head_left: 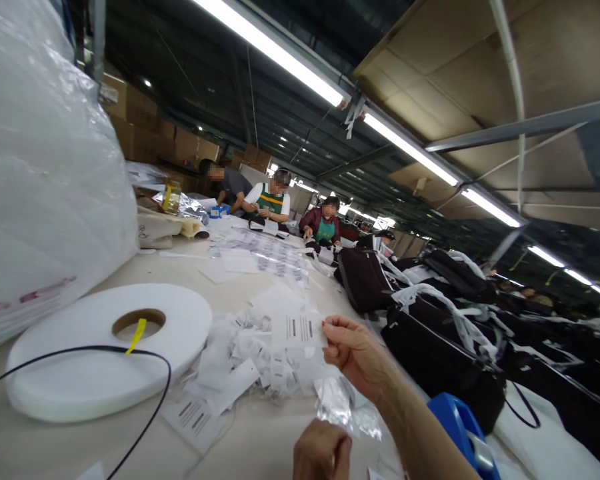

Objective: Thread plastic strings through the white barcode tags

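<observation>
My right hand [355, 353] reaches up from the lower right, its thumb and fingers pinched on the edge of a white printed label [300, 331] with dark lines of text. That label is held over a loose pile of small white tags and clear wrappers [247, 347]. At the bottom edge my left hand [323, 450] is curled closed, and whatever it may hold is hidden. Just above it lies a crumpled piece of shiny clear plastic [335, 401]. Another printed label [193, 417] lies on the table to the left.
A big roll of white tape [80, 347] lies at left, crossed by a black cord [153, 360]. Behind it bulges a plastic-wrapped bundle [45, 167]. Black bags [440, 347] are heaped along the right, near a blue tape dispenser [457, 427]. Several people [275, 200] work at the far end.
</observation>
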Demonstrator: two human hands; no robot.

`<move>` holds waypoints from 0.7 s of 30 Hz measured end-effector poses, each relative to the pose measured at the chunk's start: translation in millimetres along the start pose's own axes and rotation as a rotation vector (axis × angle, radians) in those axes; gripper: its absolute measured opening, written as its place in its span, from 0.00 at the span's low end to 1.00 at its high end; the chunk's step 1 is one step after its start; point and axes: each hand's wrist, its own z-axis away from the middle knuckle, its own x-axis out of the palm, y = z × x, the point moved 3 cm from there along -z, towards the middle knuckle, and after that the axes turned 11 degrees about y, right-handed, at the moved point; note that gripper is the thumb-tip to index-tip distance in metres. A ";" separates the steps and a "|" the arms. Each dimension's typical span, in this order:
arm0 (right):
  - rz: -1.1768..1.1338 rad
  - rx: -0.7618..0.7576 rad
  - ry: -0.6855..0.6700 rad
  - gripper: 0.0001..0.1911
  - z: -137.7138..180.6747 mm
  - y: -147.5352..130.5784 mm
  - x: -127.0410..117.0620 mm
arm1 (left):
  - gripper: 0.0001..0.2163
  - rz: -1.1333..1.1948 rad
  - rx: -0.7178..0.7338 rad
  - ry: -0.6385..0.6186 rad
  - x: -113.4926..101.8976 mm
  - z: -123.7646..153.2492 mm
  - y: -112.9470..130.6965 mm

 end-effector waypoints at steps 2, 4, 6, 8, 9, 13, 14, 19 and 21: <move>0.016 0.002 0.021 0.14 10.5 -2.4 -3.2 | 0.11 0.083 0.063 0.071 -16.6 -15.3 19.2; 0.028 0.001 0.045 0.14 20.3 -4.9 -8.0 | 0.10 0.150 0.106 0.128 -34.8 -29.1 37.8; 0.035 -0.002 0.070 0.14 29.2 -7.5 -14.3 | 0.10 0.198 0.130 0.191 -53.5 -40.2 52.9; 0.037 -0.008 0.093 0.14 37.4 -10.0 -21.4 | 0.11 0.281 0.136 0.290 -71.3 -48.2 62.3; 0.038 -0.011 0.100 0.14 41.3 -11.2 -25.0 | 0.11 0.304 0.104 0.309 -77.7 -51.5 64.0; 0.046 -0.023 0.106 0.12 56.0 -14.1 -37.3 | 0.07 0.311 -0.217 0.251 -87.9 -60.0 58.9; 0.050 -0.024 0.102 0.12 59.5 -13.8 -39.4 | 0.09 0.327 -0.296 0.204 -87.3 -61.0 58.4; 0.074 -0.024 0.074 0.09 73.3 -4.1 -43.0 | 0.12 0.635 -0.621 0.144 -86.1 -63.2 66.5; 0.084 -0.044 0.077 0.09 76.2 2.6 -44.2 | 0.14 0.638 -0.715 0.157 -89.0 -64.7 67.3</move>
